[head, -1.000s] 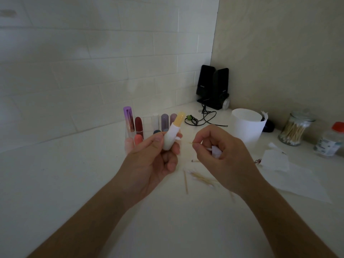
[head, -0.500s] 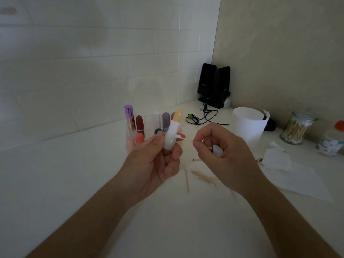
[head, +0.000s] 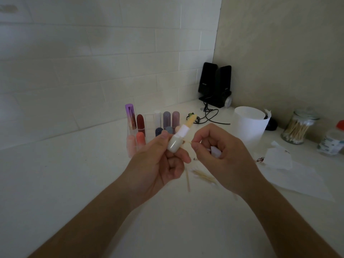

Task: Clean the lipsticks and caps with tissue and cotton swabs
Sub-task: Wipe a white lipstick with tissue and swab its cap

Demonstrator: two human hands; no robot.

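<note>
L hand [head: 160, 162] gripped the lipstick [head: 176, 141] by its pale base, tilted up and to the right, yellow-orange bullet out, held above the desk [head: 74, 192]. R hand [head: 225, 157] pinched a cotton swab [head: 189, 143] btwn thumb and forefinger. Only a short stick end showed, right by the lipstick's collar; touching or not, couldn't tell. A white bit [head: 216, 151] sat tucked in the R palm, too hidden to name.

The lipstick row [head: 152, 123] stood behind, front ones partly blocked by the L hand. Bottle [head: 332, 141] at the right edge was cut off, label a blur.

White desk, white tile wall [head: 93, 62] on the left, beige wall [head: 279, 43] on the right. Crumpled tissue [head: 279, 159] with a dark smear beside it, loose swabs [head: 202, 176], white cup [head: 248, 125], swab jar [head: 296, 128]. Black speakers [head: 216, 84] in the corner, cable trailing; pale lettering on one, too small to read.
</note>
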